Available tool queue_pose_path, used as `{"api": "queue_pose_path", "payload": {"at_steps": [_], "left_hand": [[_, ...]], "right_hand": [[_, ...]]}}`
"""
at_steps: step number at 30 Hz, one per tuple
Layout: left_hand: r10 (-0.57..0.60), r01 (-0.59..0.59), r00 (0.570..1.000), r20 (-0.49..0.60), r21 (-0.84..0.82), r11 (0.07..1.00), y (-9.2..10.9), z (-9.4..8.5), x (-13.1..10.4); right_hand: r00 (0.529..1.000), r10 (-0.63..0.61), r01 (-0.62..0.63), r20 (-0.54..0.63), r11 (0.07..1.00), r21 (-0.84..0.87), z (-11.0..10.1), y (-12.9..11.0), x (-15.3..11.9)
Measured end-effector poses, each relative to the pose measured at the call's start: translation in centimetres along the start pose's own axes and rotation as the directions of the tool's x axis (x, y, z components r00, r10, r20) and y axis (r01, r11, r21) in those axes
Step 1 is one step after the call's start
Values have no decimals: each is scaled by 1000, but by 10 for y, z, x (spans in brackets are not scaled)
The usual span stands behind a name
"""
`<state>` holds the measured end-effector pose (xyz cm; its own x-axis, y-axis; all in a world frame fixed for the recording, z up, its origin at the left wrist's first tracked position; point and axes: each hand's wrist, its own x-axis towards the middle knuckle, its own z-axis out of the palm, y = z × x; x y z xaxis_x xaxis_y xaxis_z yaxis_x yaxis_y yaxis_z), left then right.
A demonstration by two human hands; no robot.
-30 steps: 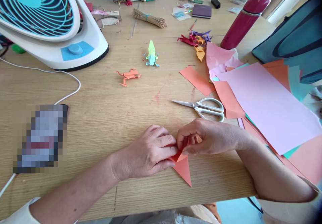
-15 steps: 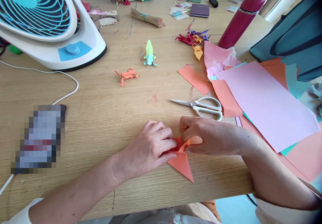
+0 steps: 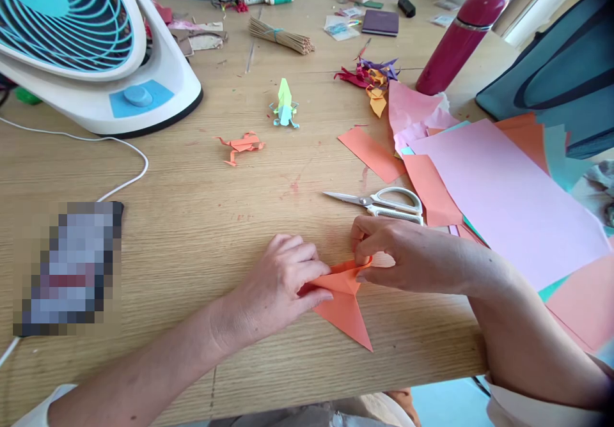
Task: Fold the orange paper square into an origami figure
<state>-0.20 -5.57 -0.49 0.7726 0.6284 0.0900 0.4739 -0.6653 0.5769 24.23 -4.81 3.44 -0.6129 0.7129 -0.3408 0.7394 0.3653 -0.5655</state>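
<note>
A partly folded piece of orange origami paper (image 3: 346, 315) lies near the table's front edge, one pointed flap aimed toward me. My left hand (image 3: 290, 280) pinches its left side between thumb and fingers. At its upper right, my right hand (image 3: 391, 251) grips a raised, curling flap of the same paper between thumb and bent fingers. Just beyond my right hand lie white-handled scissors (image 3: 378, 202), their blades pointing left. Farther off stand a finished orange folded figure (image 3: 244, 146) and a green and blue one (image 3: 284, 104).
On the right lies a stack of coloured paper (image 3: 513, 203), with a red flask (image 3: 460, 43) and a blue bag (image 3: 551, 69) behind it. A white fan (image 3: 163, 88) stands at the left, above a blurred phone (image 3: 71, 267) on a cable. A stick bundle (image 3: 281, 35) is at the back.
My right hand has drawn the flap up and slightly right, so the paper's upper part now lies across as a folded band. My left hand still holds the left side.
</note>
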Motion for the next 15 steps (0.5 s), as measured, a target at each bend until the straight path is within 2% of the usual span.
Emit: {"api": "queue_pose_path", "payload": {"at_steps": [7, 12, 15], "left_hand": [[-13, 13, 1000, -10, -22, 1000, 1, 2, -2], [-22, 22, 1000, 1, 19, 1000, 2, 3, -4], [-23, 22, 1000, 4, 30, 999, 3, 2, -4]], "right_hand": [[1000, 11, -11, -10, 1000, -18, 5, -10, 6], [983, -184, 184, -26, 983, -2, 5, -14, 6], [968, -247, 249, -38, 966, 66, 4, -13, 5]]}}
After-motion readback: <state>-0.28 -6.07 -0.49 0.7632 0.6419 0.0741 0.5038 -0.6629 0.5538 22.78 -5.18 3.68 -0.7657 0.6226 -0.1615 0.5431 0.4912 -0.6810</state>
